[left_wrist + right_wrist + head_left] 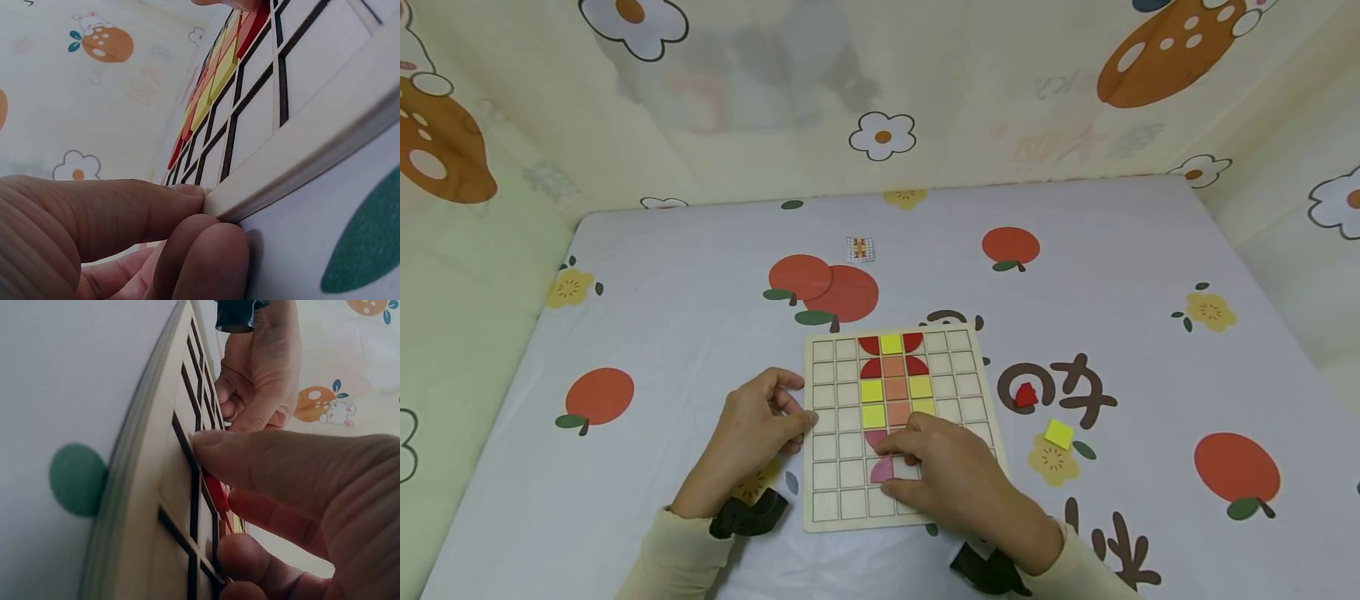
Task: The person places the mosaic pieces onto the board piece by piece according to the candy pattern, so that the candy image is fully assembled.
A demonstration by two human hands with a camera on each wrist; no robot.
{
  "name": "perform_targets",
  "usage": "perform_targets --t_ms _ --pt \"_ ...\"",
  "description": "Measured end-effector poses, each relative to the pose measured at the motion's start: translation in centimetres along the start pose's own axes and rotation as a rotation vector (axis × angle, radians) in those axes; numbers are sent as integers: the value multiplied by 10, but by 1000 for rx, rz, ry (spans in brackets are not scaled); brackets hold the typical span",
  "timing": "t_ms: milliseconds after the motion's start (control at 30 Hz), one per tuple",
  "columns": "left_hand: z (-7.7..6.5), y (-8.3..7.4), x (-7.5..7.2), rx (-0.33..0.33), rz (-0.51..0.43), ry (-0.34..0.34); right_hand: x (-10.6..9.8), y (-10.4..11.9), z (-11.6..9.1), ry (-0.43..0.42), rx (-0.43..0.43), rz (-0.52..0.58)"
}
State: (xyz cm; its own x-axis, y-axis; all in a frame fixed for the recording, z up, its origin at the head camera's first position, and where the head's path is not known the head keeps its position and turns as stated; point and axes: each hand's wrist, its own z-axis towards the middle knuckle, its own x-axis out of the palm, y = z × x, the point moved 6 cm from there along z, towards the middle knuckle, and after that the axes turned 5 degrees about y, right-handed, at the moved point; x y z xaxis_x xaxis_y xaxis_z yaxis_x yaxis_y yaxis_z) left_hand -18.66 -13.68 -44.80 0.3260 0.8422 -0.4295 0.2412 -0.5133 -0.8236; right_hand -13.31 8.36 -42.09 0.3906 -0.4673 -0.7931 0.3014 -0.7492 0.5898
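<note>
A pale wooden grid board [837, 504] lies on the table, with a column of red, yellow, orange and pink tiles in its middle cells. My left hand [758, 421] pinches the board's left edge; in the left wrist view its thumb [144, 206] lies along the top of the rim. Over the board's lower right, my right hand [951, 467] has thumb and index finger at opposite sides of a pink quarter-round tile [882, 471]. Another pink tile [874, 439] sits just above, partly beside the index finger. The right hand covers several cells.
To the board's right lie a loose red piece [1026, 395] and a yellow square tile [1059, 434]. Beyond the board is a small card [860, 249] with a coloured grid pattern. A printed white cloth [685, 333] covers the table, and a patterned curtain [970, 100] stands behind it.
</note>
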Motion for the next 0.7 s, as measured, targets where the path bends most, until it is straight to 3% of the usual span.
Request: perform_targets --t_ms 300,700 --pt "0 1 0 4 -7 2 -2 -6 -1 15 -17 83" --pt "0 1 1 -3 -11 -1 -3 -4 0 -2 -32 62"
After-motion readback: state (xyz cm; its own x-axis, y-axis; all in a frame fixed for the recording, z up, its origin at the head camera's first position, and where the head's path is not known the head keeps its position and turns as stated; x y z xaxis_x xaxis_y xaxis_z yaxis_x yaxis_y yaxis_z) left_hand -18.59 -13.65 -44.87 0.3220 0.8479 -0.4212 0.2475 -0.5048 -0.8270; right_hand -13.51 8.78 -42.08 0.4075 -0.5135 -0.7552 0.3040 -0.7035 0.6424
